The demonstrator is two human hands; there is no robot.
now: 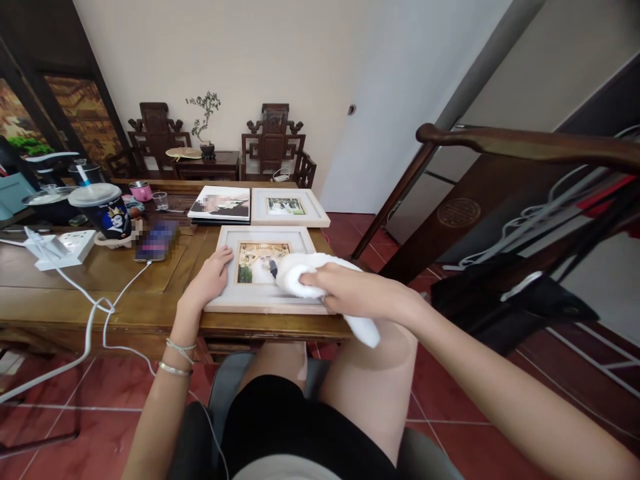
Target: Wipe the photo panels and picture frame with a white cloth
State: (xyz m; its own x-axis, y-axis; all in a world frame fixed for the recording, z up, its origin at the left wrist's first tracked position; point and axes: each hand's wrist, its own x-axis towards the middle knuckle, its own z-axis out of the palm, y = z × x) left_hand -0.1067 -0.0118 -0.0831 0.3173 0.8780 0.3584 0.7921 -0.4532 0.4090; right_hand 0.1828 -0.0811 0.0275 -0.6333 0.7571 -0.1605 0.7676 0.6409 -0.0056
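A light wooden picture frame (255, 308) with a photo of a couple lies flat at the table's front edge. My left hand (210, 277) grips its left side, fingers bent over the rim. In my right hand (353, 290) is a bunched white cloth (293, 273), pressed on the frame's right part and covering some of the photo's right edge. A loose end of the cloth hangs below the table edge, over my knee. Just behind lie a second framed photo (315, 205) and a white-edged photo panel (220, 200).
Left on the wooden table (195, 247) are a phone (156, 241) on a charging cable, a lidded drink cup (107, 207), a white power strip (67, 248), a pink cup (141, 191) and a small glass (160, 200). A wooden chair (500, 143) stands at right.
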